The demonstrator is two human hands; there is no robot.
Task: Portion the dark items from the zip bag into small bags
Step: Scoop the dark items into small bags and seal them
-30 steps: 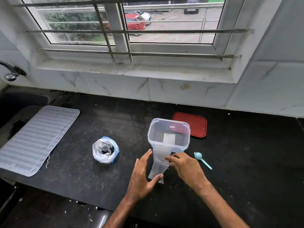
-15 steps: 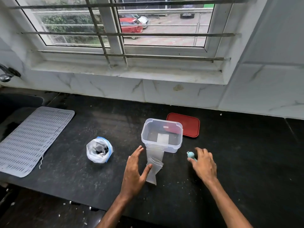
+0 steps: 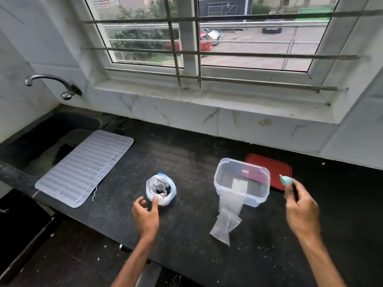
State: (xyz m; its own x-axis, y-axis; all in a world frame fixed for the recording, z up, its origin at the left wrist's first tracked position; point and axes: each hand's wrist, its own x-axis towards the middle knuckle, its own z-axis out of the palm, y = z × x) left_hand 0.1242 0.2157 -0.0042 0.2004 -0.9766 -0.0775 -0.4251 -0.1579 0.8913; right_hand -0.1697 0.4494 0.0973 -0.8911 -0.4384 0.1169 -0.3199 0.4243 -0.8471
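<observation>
On the black bench [image 3: 186, 235] in front of you, the zip bag [image 3: 161, 189] stands open-mouthed with the dark items [image 3: 160, 191] sitting low inside it. Your left hand [image 3: 146, 213] is just at its near side, fingers [image 3: 155, 201] loosely curled and released, with one fingertip touching the bag's wall and nothing grasped. Your right hand [image 3: 300, 206] is raised off to the right, its fingers pinched round the handle of a teal scoop [image 3: 286, 180], bowl end up. Between your hands stands a clear tub [image 3: 242, 181], lidless, with the small bags [image 3: 227, 219] spilling over its near rim and lying flat on the bench. A red lid [image 3: 271, 168] rests behind the tub, touching it. Well to the left, a pale ribbed mat [image 3: 85, 168] lies partly over the sink [image 3: 41, 137], below a wall tap [image 3: 51, 83]
</observation>
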